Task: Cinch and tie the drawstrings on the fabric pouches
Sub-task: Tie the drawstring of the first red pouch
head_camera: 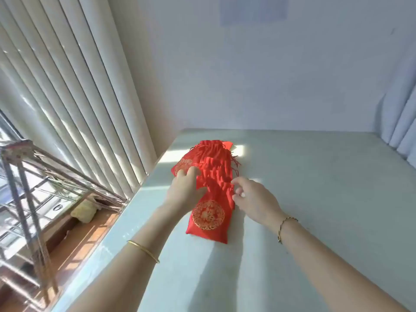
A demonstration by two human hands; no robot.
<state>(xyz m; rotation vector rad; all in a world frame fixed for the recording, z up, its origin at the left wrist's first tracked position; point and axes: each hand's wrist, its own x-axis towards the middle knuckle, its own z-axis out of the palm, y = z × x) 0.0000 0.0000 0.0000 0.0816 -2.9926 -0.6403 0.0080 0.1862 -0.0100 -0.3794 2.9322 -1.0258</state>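
Several red fabric pouches (213, 167) with gold round emblems lie overlapping in a row on the pale table (315, 199). The nearest pouch (209, 221) points its gathered mouth away from me. My left hand (184, 192) rests on the pile, its fingers spread over a farther pouch and its thumb on the near pouch's gathered top. At the right edge of that gathered top is my right hand (252, 199), where finger and thumb pinch the fabric. Thin red drawstrings (235, 162) trail off the pile's right side.
The table's left edge runs beside a window with vertical blinds (78, 109). A metal rack (29, 188) stands below on the left. A white wall backs the table, and a curtain (403, 131) hangs at the far right.
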